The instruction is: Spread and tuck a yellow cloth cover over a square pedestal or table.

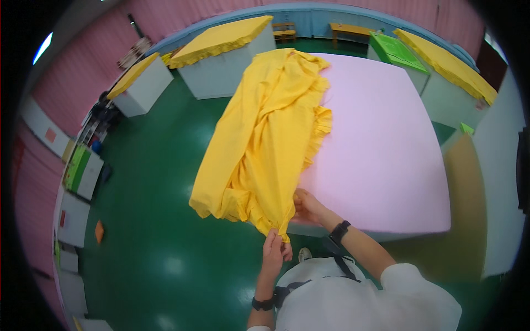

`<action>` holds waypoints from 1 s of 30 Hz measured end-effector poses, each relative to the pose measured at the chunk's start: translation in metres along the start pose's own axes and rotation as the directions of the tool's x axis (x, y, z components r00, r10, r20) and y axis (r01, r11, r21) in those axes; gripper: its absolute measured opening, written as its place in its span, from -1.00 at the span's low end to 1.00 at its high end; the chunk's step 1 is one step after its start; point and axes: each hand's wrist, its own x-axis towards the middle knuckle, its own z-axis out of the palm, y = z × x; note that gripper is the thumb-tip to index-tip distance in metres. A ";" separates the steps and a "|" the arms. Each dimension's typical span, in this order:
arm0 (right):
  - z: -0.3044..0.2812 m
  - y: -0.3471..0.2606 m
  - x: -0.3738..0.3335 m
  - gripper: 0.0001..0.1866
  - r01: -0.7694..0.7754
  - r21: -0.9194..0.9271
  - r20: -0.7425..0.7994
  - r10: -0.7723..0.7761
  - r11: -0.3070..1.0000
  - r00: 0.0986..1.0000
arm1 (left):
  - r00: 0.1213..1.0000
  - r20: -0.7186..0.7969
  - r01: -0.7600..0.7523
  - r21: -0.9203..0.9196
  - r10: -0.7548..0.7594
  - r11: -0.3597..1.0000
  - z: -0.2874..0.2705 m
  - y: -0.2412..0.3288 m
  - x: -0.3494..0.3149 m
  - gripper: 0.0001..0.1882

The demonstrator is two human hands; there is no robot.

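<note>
While the left grip [272, 255] pinches its corner, the yellow cloth [268, 138] extends ahead, the right grip [311, 208] touching it, closure unclear.

Below centre, the yellow cloth [262, 143] partly hides the right hand [309, 206]; upper-left dark clutter [105, 112] is indistinct.

Hands [271, 252] [310, 207], two; black wristbands [339, 231] [263, 303], two; ruffled yellow cloth [265, 138], one; pink-topped table [381, 143], one; yellow-covered white tables [223, 41] [133, 76] [450, 63], at least three; orange item [99, 231] on floor, one.
</note>
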 end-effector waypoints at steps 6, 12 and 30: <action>-0.014 -0.005 0.056 -0.57 0.068 0.349 0.253 -0.164 0.935 0.953 | 0.989 -0.141 -0.043 0.031 0.047 0.999 0.036 0.009 -0.005 -0.82; -0.092 -0.057 -0.079 -0.55 0.411 0.454 -0.089 -0.419 0.790 0.903 | 0.954 -0.277 -0.108 0.029 0.111 0.994 0.074 0.023 -0.001 -0.83; -0.270 -0.068 -0.333 -0.71 0.021 -0.479 -0.078 -0.066 0.877 0.995 | 0.844 -0.358 0.298 -0.307 -0.400 0.904 0.022 -0.168 0.061 -0.39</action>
